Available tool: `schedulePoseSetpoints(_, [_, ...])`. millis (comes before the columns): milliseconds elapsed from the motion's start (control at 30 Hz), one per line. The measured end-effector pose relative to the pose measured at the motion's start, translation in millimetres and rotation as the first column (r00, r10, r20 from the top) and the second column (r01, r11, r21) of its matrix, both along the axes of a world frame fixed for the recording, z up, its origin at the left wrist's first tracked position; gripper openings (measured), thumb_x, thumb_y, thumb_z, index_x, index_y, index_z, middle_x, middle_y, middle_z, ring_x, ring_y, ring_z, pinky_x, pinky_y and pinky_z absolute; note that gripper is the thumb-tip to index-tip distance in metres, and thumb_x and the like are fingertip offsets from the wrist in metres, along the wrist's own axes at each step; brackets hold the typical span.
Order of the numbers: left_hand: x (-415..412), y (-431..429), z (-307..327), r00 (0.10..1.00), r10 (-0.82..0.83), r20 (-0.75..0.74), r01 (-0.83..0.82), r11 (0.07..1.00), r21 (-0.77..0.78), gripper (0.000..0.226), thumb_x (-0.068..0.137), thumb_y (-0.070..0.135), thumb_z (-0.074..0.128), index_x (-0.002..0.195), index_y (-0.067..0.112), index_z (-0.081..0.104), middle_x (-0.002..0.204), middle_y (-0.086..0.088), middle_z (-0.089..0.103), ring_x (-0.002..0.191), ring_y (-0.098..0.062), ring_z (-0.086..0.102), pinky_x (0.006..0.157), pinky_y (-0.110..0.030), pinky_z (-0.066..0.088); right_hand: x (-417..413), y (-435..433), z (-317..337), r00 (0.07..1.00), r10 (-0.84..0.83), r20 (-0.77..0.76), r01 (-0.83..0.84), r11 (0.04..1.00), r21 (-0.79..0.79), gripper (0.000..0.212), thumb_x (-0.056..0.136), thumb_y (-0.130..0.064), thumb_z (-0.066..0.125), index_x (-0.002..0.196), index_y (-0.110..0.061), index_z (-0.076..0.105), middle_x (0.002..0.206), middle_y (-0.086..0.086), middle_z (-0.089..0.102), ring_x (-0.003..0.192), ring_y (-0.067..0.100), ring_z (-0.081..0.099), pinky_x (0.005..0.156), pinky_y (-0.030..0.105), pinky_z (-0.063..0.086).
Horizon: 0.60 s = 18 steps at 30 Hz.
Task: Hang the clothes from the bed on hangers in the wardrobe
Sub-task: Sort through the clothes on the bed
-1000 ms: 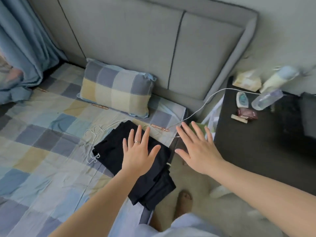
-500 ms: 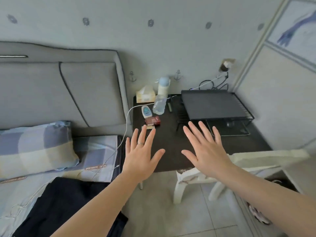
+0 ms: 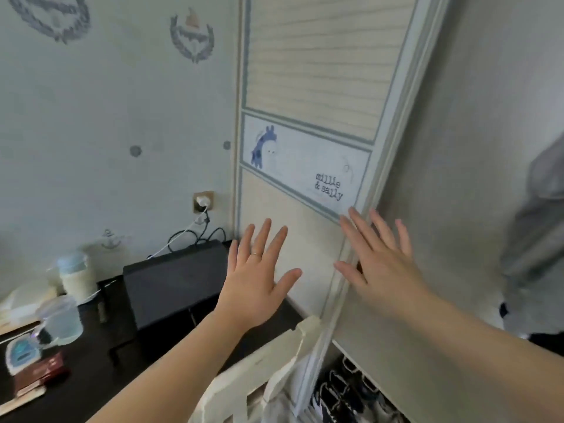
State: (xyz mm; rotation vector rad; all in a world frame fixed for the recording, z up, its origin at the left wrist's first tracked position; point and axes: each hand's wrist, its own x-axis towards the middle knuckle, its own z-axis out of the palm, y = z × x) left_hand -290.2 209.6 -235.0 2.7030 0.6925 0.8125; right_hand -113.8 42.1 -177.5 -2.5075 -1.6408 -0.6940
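Both hands are held up flat with the fingers straight and spread, and neither grasps anything. The left hand (image 3: pixel 256 279) has its back to the camera and a thin ring (image 3: pixel 254 254) on one finger. The right hand (image 3: pixel 381 264) is level with it, a little apart to its right.

The wardrobe (image 3: pixel 457 178) stands straight ahead of the hands. Its sliding door (image 3: pixel 305 71) fills the space beyond the left hand's fingertips, and the door's pale edge strip (image 3: pixel 393 132) runs down behind the right hand's fingers. Whether either hand touches the door cannot be told. Just above the fingertips of the right hand is a light panel (image 3: pixel 305 166) with a blue giraffe and the words "millie & sally".

Right of the right hand, past the edge strip, the wardrobe is open, and a grey garment (image 3: pixel 537 227) hangs there at the frame's border. Below the right forearm, shoes (image 3: pixel 345 389) sit low in the wardrobe.

Under the left wrist is the back of a white chair (image 3: pixel 265 361). Left of the left hand a black box (image 3: pixel 171 279) rests on a dark desk (image 3: pixel 91 383), with a wall socket (image 3: pixel 203 201) and cables above it. Farther left stand a bottle (image 3: pixel 74 276) and a clear cup (image 3: pixel 59 320).
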Motion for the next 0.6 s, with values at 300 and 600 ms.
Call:
schedulePoseSetpoints(300, [206,-59,148,0.903,-0.397,0.167,0.343,0.897,0.277,0.074,0.092,0.074,0.012,0.157,0.043,-0.004,0.166,0.012,-0.016,0.151,-0.016,-0.021,0.123,-0.046,-0.009,106,-114,152,0.916,-0.350,0.196,0.298,0.920,0.253,0.073,0.095,-0.068,0.012,0.157,-0.030,0.000,0.165,-0.009,0.000,0.152,0.021,-0.002,0.118,0.055,-0.001])
schedulePoseSetpoints(600, [361,-139,263,0.747,-0.629,0.216,0.504,0.747,0.433,0.083,0.084,0.081,-0.004,0.157,0.041,-0.006,0.165,0.011,-0.016,0.152,-0.020,-0.017,0.124,-0.048,-0.004,151,-205,275,0.691,-0.644,0.329,0.488,0.751,0.445,0.074,0.095,-0.065,0.017,0.157,-0.027,0.016,0.164,-0.005,0.017,0.151,0.025,0.011,0.118,0.059,0.009])
